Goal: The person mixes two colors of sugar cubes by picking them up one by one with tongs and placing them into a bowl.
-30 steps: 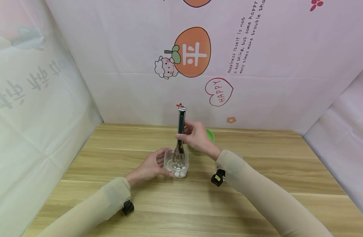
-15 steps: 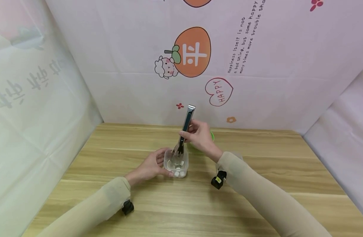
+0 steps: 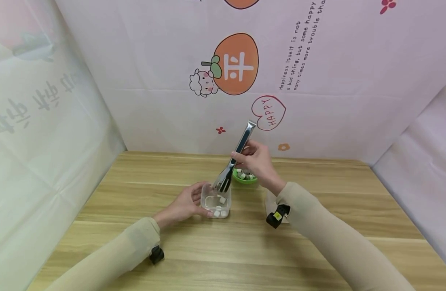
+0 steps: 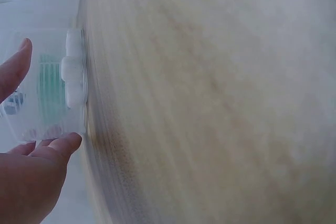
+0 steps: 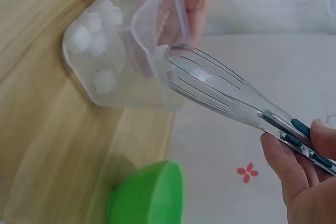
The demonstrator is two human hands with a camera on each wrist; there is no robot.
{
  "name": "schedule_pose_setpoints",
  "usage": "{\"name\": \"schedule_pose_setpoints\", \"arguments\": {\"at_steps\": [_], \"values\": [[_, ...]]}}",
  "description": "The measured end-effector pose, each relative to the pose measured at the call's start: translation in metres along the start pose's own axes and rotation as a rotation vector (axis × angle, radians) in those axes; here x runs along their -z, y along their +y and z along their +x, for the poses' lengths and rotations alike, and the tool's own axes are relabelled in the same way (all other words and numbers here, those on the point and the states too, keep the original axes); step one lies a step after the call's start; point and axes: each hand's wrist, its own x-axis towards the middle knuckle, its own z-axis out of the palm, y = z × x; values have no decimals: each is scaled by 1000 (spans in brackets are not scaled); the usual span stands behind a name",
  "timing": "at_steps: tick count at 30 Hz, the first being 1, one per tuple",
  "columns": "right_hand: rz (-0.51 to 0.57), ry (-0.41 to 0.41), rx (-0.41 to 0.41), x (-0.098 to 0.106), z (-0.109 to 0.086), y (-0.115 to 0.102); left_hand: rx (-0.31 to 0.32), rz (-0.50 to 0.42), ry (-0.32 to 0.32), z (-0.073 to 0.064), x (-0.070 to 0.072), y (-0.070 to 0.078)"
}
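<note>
My left hand [image 3: 186, 202] holds a clear plastic container [image 3: 216, 204] on the table, thumb on its near side and fingers on the far side. Several white cubes [image 5: 94, 30] lie on the container's bottom. Metal tongs [image 3: 235, 155] with dark green grips are pinched in my right hand [image 3: 257, 161], slanting down to the left. Their slotted tips are at the container's rim, and a small white piece [image 5: 162, 56] shows right at the tips in the right wrist view. Just behind the container, to the right, a green bowl [image 5: 149, 195] stands partly behind the right hand.
White and grey cubes [image 3: 244, 174] fill the green bowl. A clear plastic piece [image 3: 270, 202] lies on the wooden table [image 3: 193, 258], partly hidden under the right forearm. A printed white cloth [image 3: 164, 117] hangs along the back and sides of the table.
The right hand and tongs have risen and moved right, tilting further, so the tips have come up from the container's bottom to its rim. More of the bowl shows. The left hand has stayed put.
</note>
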Motion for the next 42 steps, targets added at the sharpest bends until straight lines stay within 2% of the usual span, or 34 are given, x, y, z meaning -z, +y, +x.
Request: {"name": "schedule_pose_setpoints", "arguments": {"at_steps": [10,21,28,33,42], "values": [[84,55,8,30,9,-9,-5,2,3,-2,0,2],[48,198,-32,59,26,-3,-3,5,14,-2,1,2],[-32,302,-50,68,31,5,6,12,10,-1,1,2],[-40,355,-54,71,35,11,-1,-1,0,0,1,1],[-97,390,-63,74,37,16,-16,-6,-8,0,2,0]]}}
